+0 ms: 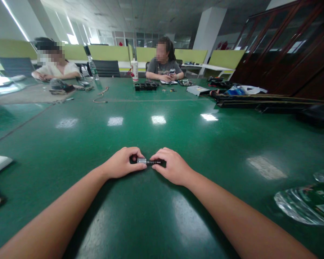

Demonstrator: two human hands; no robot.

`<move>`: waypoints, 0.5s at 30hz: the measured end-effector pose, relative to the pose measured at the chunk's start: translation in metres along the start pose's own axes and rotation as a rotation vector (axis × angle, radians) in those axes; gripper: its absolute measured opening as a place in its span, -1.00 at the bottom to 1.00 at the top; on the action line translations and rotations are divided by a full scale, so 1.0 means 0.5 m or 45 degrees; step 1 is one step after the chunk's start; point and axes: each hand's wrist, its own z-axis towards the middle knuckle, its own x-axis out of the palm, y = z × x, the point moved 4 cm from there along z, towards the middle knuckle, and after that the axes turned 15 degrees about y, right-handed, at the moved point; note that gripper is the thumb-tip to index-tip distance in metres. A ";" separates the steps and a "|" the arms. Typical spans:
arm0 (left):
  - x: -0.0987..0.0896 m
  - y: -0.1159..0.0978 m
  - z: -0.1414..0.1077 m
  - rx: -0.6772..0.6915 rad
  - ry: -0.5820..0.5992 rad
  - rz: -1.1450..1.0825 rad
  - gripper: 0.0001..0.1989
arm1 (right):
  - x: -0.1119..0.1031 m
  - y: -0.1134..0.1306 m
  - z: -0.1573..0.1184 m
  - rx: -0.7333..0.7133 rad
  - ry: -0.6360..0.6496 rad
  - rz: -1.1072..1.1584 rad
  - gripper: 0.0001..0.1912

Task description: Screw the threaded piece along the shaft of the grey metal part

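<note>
A small silver cylinder with a dark, spiral-ridged shaft (142, 161), like a small motor with a worm screw, lies crosswise between my two hands, close over the green table (162, 133). My left hand (122, 163) pinches the silver body between thumb and fingers. From the other side, my right hand (174, 166) closes its thumb and forefinger about the spiral shaft (152, 162), whose tip points into the palm. Whether those right fingertips press firmly on the shaft is hard to make out.
Clear plastic bottles (305, 203) lie at the right. White objects stand at the left edge. Across the table sit two people, beside a white bottle (135, 70), a black part (145, 86) and a cord (100, 95). Long dark bars (259, 100) lie far right.
</note>
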 end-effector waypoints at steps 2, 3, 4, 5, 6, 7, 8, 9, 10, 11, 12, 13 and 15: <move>0.000 0.001 0.000 -0.005 0.000 0.005 -0.71 | -0.001 -0.001 0.000 0.015 -0.001 0.001 -0.86; 0.000 0.001 0.000 -0.006 0.002 0.007 -0.71 | -0.001 -0.002 -0.001 0.022 -0.001 0.000 -0.86; 0.000 0.001 0.000 -0.005 0.001 0.007 -0.71 | -0.001 -0.002 -0.001 0.028 -0.001 -0.001 -0.87; 0.000 0.001 0.000 -0.007 -0.004 0.010 -0.71 | -0.001 -0.003 -0.001 0.033 -0.002 -0.001 -0.87; 0.000 0.001 0.000 -0.011 -0.004 0.012 -0.71 | -0.001 -0.004 -0.001 0.038 -0.003 -0.001 -0.87; 0.000 0.001 0.000 -0.013 -0.005 0.010 -0.71 | -0.001 -0.004 -0.001 0.040 -0.004 0.000 -0.87; 0.000 0.000 0.000 -0.016 -0.006 0.008 -0.70 | -0.001 -0.005 -0.001 0.042 -0.005 0.001 -0.87; -0.001 0.000 0.001 -0.016 -0.006 0.005 -0.70 | -0.001 -0.006 -0.001 0.042 -0.007 0.001 -0.87; -0.001 -0.001 0.001 -0.015 -0.006 0.000 -0.70 | -0.002 -0.007 -0.001 0.043 -0.008 -0.001 -0.87; -0.001 -0.002 0.001 -0.015 -0.007 -0.004 -0.70 | -0.002 -0.008 -0.002 0.044 -0.007 -0.003 -0.88; -0.002 -0.003 0.001 -0.016 -0.009 -0.009 -0.70 | -0.003 -0.009 -0.002 0.049 -0.008 -0.004 -0.88; -0.002 -0.003 0.001 -0.018 -0.012 -0.014 -0.69 | -0.005 -0.011 -0.003 0.056 -0.009 -0.004 -0.88; -0.002 -0.003 0.000 -0.024 -0.016 -0.027 -0.69 | -0.008 -0.014 -0.004 0.074 -0.012 0.000 -0.88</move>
